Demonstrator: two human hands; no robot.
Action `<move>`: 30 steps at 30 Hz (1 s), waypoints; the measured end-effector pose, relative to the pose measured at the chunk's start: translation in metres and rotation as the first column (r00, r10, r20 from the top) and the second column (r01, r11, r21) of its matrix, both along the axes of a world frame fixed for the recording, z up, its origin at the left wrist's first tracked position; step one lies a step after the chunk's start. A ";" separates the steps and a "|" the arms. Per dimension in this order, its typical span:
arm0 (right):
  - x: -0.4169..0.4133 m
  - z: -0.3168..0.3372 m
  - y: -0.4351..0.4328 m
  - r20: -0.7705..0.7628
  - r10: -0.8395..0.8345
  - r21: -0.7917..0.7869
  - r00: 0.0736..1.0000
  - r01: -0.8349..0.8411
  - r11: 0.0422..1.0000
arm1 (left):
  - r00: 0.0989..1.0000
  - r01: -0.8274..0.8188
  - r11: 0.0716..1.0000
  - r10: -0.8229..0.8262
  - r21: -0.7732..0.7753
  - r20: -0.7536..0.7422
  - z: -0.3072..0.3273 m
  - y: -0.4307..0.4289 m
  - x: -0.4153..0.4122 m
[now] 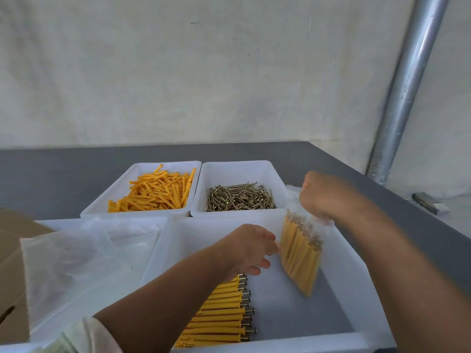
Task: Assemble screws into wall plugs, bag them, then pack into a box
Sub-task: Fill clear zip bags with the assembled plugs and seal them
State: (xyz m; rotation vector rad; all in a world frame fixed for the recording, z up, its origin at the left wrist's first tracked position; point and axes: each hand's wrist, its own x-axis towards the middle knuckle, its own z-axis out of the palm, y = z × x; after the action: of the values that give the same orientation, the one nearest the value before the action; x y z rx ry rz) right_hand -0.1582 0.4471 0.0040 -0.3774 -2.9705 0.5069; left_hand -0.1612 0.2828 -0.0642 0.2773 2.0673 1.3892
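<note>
Nearest me, bottom centre of frame: a row of assembled plugs (224, 312), yellow w/ screw heads pointing right, lying in the big white tray (339, 253). My left hand (248, 249) sits just above that row, mid frame, fingers curled loosely, tips touching or just beside the left edge of the bag; can't tell if it actually grips. My right hand (322, 196) is clenched on the top of the clear bag (302, 253), which hangs tilted over the tray, packed w/ yellow plugs, screw heads up. Left of tray: loose clear bags (84, 256) piled in another white tray, and a cardboard box (12, 250) at the left edge. Further back, upper centre, two white bins side by side on the grey table (63, 171): bare plugs (155, 192) in the left one, loose screws (240, 198) in the right. Beyond: pale wall, metal pole (407, 82) upper right.
</note>
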 end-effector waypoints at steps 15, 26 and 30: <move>0.013 0.005 0.013 -0.051 -0.203 0.262 0.978 0.209 0.942 | 0.998 0.060 0.998 -0.059 0.026 -0.015 -0.004 -0.005 0.002; 0.009 0.011 -0.080 -0.117 0.292 0.375 0.949 -0.230 0.898 | 0.980 -0.139 0.962 0.167 0.236 -0.105 0.037 -0.066 -0.007; -0.001 -0.007 -0.111 0.047 0.411 0.380 0.910 -0.397 0.836 | 0.812 -0.441 0.897 0.392 -0.016 -0.432 0.055 -0.119 -0.022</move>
State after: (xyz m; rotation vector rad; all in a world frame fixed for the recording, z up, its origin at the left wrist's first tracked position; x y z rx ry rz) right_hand -0.1588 0.3357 -0.0031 0.3039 -3.0121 -0.0506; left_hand -0.1833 0.1638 -0.0094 0.0704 2.6832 1.5552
